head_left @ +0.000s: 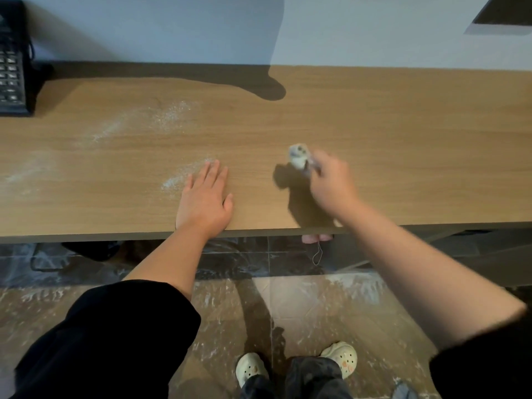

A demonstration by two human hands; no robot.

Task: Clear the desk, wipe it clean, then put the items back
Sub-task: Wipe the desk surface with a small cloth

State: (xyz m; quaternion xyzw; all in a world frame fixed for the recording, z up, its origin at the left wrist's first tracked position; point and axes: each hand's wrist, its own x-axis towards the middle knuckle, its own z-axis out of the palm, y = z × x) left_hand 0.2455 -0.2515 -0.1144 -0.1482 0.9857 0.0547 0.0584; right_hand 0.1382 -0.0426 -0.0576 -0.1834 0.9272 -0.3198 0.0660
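The wooden desk (403, 133) runs across the view. White powder (172, 116) is smeared over its left half, with another patch (184, 177) by my left fingertips. My left hand (205, 200) lies flat on the desk near the front edge, fingers straight. My right hand (331, 185) hovers just above the desk and grips a small crumpled white cloth or wad (299, 156), which is blurred.
A black desk telephone (11, 61) stands at the far left against the wall. Under the desk's front edge a small pinkish item with a cord (316, 240) hangs. The floor below is dusted with white powder, with my feet in pale clogs.
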